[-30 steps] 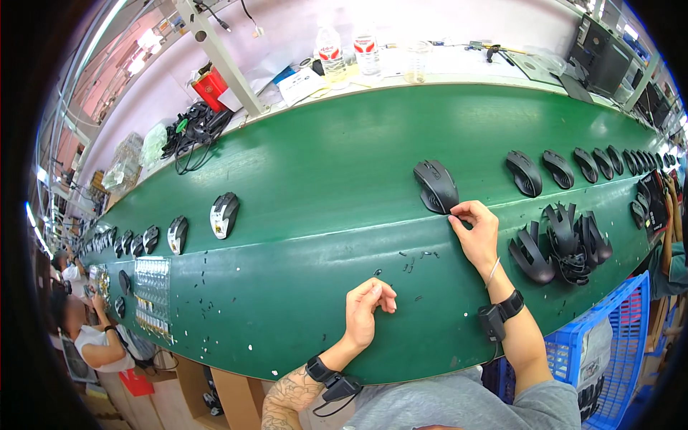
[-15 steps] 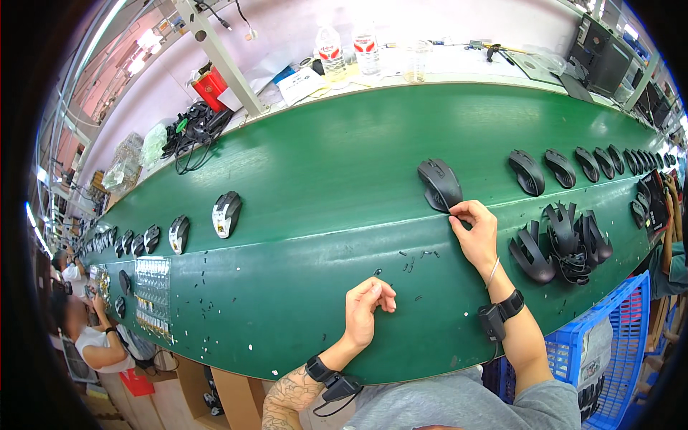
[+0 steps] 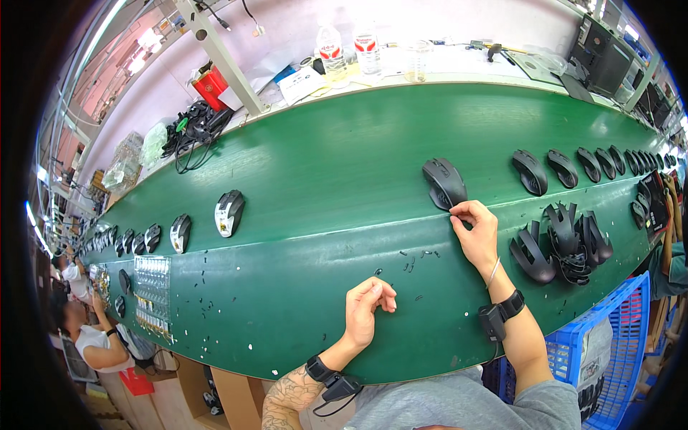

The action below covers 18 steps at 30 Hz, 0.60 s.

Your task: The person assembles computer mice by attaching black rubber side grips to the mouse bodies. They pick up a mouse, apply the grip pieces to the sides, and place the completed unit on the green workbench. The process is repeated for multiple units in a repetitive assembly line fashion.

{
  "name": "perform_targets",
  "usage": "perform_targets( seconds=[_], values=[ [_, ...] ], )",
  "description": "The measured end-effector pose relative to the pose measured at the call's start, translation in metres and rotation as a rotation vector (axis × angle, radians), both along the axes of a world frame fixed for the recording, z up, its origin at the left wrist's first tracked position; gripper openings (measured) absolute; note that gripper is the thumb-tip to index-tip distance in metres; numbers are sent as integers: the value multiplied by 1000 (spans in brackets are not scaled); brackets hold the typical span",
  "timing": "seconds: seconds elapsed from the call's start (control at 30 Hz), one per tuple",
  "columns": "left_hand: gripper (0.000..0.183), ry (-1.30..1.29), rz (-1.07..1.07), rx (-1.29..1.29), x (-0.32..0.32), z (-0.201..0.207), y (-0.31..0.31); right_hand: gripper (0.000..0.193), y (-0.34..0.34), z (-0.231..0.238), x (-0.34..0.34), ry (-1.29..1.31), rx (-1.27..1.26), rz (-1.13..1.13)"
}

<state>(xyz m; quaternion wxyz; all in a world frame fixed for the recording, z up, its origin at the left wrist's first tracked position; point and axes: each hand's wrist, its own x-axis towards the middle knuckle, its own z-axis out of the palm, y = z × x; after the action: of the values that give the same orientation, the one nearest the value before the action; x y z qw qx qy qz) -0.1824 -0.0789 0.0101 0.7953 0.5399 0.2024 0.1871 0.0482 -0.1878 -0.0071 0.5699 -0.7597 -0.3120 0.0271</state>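
Note:
My right hand (image 3: 475,228) is at the near end of a black computer mouse (image 3: 444,184). Its thumb and forefinger come together beside the mouse's lower edge, and anything between them is too small to make out. Lower and to the left, my left hand (image 3: 367,308) hovers over the green bench, fingers curled in toward the thumb; what they hold, if anything, is hidden. Small black pieces (image 3: 410,262) lie scattered between the two hands. Right of my right wrist sits a pile of black mouse shells (image 3: 570,244).
Along the green conveyor belt (image 3: 337,172) runs a row of mice, including a part-white one (image 3: 230,213) at left and a black one (image 3: 529,172) at right. Clear trays (image 3: 153,295) lie far left. A blue crate (image 3: 609,344) stands lower right. A co-worker (image 3: 100,344) sits at left.
The mice on the belt have shifted slightly to the right, the one by my right hand included. Both my hands have stayed nearly in place.

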Motion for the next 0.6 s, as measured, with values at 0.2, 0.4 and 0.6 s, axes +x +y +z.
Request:
perform_targets(
  seconds=[0.2,0.4,0.6],
  values=[
    [36,-1,4,0,0,0,0,11,2,-1,-1,-2,32,-8],
    [34,-14,-8,-8,0,0,0,12,1,-1,0,-20,24,-5],
    [31,-29,-23,-20,-1,-3,1,12,1,1,-1,-19,9,-6]
  ],
)
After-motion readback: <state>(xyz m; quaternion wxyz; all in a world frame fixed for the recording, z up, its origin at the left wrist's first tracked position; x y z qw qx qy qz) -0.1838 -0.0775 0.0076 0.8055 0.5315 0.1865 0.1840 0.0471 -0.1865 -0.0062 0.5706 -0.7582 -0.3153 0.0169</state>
